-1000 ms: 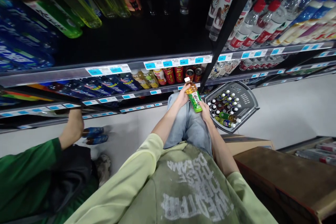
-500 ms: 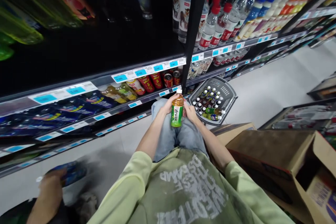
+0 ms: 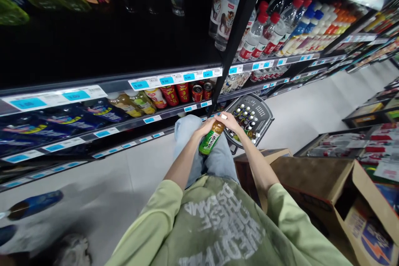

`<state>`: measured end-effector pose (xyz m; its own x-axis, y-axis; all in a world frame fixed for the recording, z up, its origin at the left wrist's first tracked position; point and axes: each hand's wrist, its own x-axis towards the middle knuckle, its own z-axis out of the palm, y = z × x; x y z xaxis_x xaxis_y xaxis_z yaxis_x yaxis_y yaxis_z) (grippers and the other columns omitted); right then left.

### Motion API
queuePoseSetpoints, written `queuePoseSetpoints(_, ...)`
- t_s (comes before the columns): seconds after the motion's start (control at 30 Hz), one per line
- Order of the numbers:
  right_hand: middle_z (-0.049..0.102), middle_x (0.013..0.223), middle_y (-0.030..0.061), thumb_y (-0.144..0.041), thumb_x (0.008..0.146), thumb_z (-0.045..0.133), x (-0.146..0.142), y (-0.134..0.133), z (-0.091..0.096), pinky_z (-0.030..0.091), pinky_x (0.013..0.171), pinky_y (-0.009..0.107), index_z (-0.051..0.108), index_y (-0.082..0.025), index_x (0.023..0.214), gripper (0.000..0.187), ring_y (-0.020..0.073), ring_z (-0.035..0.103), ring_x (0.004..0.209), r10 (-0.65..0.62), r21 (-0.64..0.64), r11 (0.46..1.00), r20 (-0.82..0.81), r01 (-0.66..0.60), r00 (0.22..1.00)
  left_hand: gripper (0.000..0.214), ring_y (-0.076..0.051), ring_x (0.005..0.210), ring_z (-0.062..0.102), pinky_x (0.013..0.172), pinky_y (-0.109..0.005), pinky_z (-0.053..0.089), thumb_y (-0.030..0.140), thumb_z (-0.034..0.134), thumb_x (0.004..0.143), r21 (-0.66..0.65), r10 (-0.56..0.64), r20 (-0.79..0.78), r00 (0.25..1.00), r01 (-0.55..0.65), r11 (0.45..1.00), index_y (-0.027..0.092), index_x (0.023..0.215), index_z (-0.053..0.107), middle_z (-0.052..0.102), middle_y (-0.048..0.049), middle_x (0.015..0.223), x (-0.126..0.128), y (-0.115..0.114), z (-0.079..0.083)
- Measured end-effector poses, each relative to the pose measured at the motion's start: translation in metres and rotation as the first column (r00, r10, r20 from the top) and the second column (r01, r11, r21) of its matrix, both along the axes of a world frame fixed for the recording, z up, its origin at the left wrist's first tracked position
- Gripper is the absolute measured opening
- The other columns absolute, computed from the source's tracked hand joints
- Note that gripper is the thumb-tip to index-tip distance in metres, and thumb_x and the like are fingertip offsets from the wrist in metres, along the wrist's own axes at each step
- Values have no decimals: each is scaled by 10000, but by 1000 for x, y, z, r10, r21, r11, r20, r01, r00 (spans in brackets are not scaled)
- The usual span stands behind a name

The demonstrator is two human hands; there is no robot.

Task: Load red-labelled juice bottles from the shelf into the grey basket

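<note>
A green-labelled tea bottle [image 3: 210,139] lies tilted over my knee, its cap end pointing up and right. My left hand [image 3: 204,128] is closed round the bottle's upper side. My right hand [image 3: 230,121] is closed over the cap end. Just beyond my hands a grey shopping basket [image 3: 264,112] sits on the floor, holding several more small bottles. I am seated low in front of a drinks shelf [image 3: 174,79].
An open brown cardboard box [image 3: 314,187] stands at my right. The shelves carry cans [image 3: 197,92], tea bottles and water bottles [image 3: 258,33] behind blue price tags. Two dark bottles [image 3: 34,204] lie on the floor at the left. White floor [image 3: 311,112] runs along the aisle.
The bottle has tipped from upright to slanted, and my right hand has moved up onto its cap. The view has swung right, and the other person's hand at the left has left the picture.
</note>
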<state>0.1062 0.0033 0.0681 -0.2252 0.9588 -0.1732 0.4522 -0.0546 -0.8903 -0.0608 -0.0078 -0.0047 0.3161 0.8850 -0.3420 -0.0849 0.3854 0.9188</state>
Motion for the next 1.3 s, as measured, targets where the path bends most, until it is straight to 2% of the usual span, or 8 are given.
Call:
queuePoseSetpoints(0.17, 520, 640, -56, -741, 638, 921, 17, -16, 12, 340, 527, 259, 571, -233, 711, 622, 115, 424, 584, 57, -83, 994, -107, -66, 993, 306, -323, 1075, 732, 1068, -402, 519, 425, 589, 976, 193, -55, -233, 971, 102, 976, 231, 858, 794, 818, -73, 966, 0, -5, 2)
queuePoseSetpoints(0.3, 450, 572, -75, -694, 683, 892, 43, -29, 10, 254, 448, 263, 539, -256, 710, 563, 104, 350, 480, -168, -189, 973, -178, 134, 970, 211, -292, 1149, 715, 1122, -382, 497, 195, 602, 884, 319, 62, -274, 960, 30, 947, 236, 916, 806, 833, -64, 1043, 11, -6, 2)
queuePoseSetpoints(0.4, 468, 573, -68, -603, 667, 870, 63, -26, 5, 253, 445, 271, 545, -257, 689, 475, 110, 358, 472, -318, -202, 939, -190, 280, 929, 211, -296, 1148, 718, 1137, -395, 498, 155, 600, 858, 291, 66, -295, 953, 23, 956, 233, 839, 795, 831, -67, 974, 16, -4, 1)
queuePoseSetpoints(0.57, 553, 642, -28, -526, 647, 750, 100, 2, 1, 436, 589, 303, 522, -246, 648, 361, 163, 512, 622, -596, 53, 791, -157, 610, 787, 207, -296, 1115, 711, 1130, -414, 498, 128, 607, 833, 257, 75, -400, 914, 33, 966, 217, 861, 791, 811, -70, 900, 19, -2, -2)
queuePoseSetpoints(0.77, 584, 716, -17, -509, 693, 696, 167, 23, -4, 473, 723, 332, 529, -243, 733, 316, 191, 526, 742, -736, 239, 666, 59, 706, 674, 151, -356, 1207, 627, 1148, -505, 410, 170, 636, 898, 295, 163, -627, 762, 38, 955, 217, 798, 740, 747, -117, 886, 34, -4, -3)
queuePoseSetpoints(0.9, 644, 784, 14, -508, 724, 695, 211, 28, -16, 525, 868, 391, 541, -247, 783, 308, 228, 575, 809, -739, 375, 673, 390, 638, 550, 216, -433, 1244, 565, 1117, -578, 362, 204, 677, 910, 322, 182, -690, 700, 71, 944, 218, 695, 685, 670, -151, 787, 50, -1, -3)
queuePoseSetpoints(1.17, 650, 783, 69, -463, 738, 722, 261, 20, -65, 569, 998, 506, 498, -266, 780, 301, 337, 681, 957, -727, 314, 647, 530, 695, 438, 237, -421, 1203, 565, 1132, -586, 343, 221, 593, 961, 349, 204, -713, 671, 87, 933, 214, 790, 757, 667, -176, 828, 47, 7, -7)
queuePoseSetpoints(1.3, 694, 825, 84, -523, 815, 704, 270, 16, -94, 623, 913, 478, 584, -239, 863, 312, 335, 705, 957, -707, 282, 669, 525, 687, 473, 227, -416, 1194, 576, 1111, -575, 360, 217, 595, 964, 325, 180, -739, 649, 108, 940, 221, 811, 763, 675, -168, 832, 45, 10, -8)
